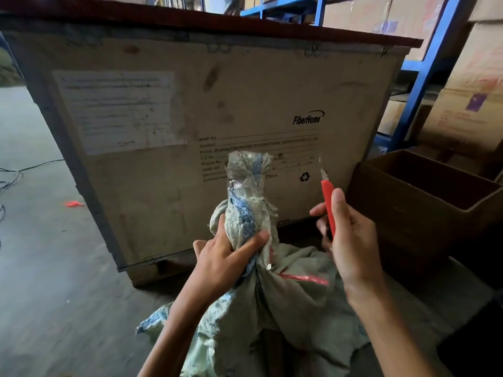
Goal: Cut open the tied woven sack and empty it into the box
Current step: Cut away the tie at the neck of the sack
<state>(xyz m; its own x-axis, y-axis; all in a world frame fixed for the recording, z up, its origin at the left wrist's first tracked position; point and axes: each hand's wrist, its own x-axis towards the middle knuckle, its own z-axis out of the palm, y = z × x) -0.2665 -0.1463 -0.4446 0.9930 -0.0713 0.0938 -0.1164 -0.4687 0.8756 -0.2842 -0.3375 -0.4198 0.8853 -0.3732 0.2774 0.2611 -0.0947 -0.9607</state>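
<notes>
Status: early stage. Cutting not yet shown complete; emptying not started, as far as the view shows.

1. Far left: grey concrete floor (40, 240) w/ loose dark cables (11, 175) and a small red plastic scrap (73, 204). Not part of the job.

2. Centre-left: the left hand (223, 257) is clamped round the gathered neck of the pale green woven sack w/ blue stripe (272, 308), fingers wrapped from the left, thumb across the front. It holds the neck upright. Above the grip the neck is bound w/ clear tape or film (243, 180); the binding looks intact, so the sack is judged closed. The sack body sits low in front of the person, just before the large plywood shipping crate (190, 110).

3. Centre: a red strip (304, 278) lies on the sack body below the neck; cannot tell if it is a tie or a loose bit.

4. Centre-right: the right hand (348, 240) is closed on the red-handled utility knife (328, 202), blade up, near the neck but apart from it. No contact between blade and binding.

5. Right: the open brown cardboard box (424, 202) stands just beside the sack, flaps open. Interior is dark; what shows of it holds nothing.

Remaining: sever binding at the neck, open mouth, lift and tip sack over the box.
</notes>
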